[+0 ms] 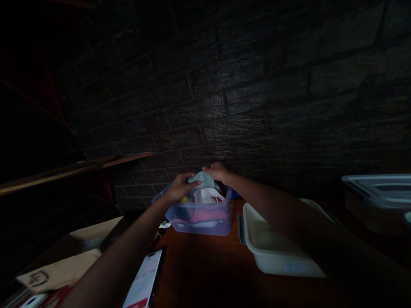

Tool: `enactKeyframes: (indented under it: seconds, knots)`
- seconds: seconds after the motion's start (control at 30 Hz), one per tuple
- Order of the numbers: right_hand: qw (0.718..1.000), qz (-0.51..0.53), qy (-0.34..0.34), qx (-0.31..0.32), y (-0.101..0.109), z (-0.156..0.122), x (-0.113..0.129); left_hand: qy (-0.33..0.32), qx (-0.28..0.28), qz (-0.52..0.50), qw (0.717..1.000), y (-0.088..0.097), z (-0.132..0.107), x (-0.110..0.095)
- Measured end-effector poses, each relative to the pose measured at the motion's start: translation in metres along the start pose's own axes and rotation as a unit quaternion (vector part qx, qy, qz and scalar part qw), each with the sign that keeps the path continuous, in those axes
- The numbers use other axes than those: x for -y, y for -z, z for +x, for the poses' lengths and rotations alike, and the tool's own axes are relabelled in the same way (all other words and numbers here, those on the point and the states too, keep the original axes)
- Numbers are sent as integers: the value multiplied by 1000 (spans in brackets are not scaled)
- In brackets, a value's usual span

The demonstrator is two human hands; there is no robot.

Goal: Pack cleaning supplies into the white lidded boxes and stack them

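Observation:
A grey-green knitted cloth (pixel 205 179) is held over a translucent purple bin (pixel 205 229). My left hand (pixel 182 186) has its fingers closed on the cloth's left side. At its upper right edge, my right hand (pixel 218 172) pinches the same cloth. Inside the bin, below the cloth, lie a white item (pixel 205 196), a pink item (pixel 208 214) seen through the wall, and a small yellow thing (pixel 184 199). The dim light hides what kind these are.
A whitish plastic tub (pixel 289 266) stands right of the bin, partly behind my right forearm. Farther right is a lidded container (pixel 379 201). On the left are an open cardboard box (pixel 61 267), a phone (pixel 144 278) with a lit screen and a wooden shelf (pixel 105 164). A dark brick wall (pixel 224 102) rises behind.

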State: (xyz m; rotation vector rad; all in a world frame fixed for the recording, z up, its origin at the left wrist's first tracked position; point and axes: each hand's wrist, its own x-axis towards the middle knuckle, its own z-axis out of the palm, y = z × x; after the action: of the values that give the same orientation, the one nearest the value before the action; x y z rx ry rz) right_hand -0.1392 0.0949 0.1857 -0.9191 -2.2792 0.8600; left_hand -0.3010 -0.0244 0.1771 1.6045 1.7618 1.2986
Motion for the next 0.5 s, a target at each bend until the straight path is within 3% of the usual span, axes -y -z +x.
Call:
enactKeyframes:
  seconds: [0.27,0.37,0.5]
  knots:
    - [995,-67,71,-36,9,-3,-13,32,-85,-153,984,-3,24,-7]
    - [995,-43,76,-50,16,-3,-7,31,-74,-202,976,-5,27,-22]
    - [993,-20,113,-41,21,-8,-5,36,-16,-239,970,-5,21,-46]
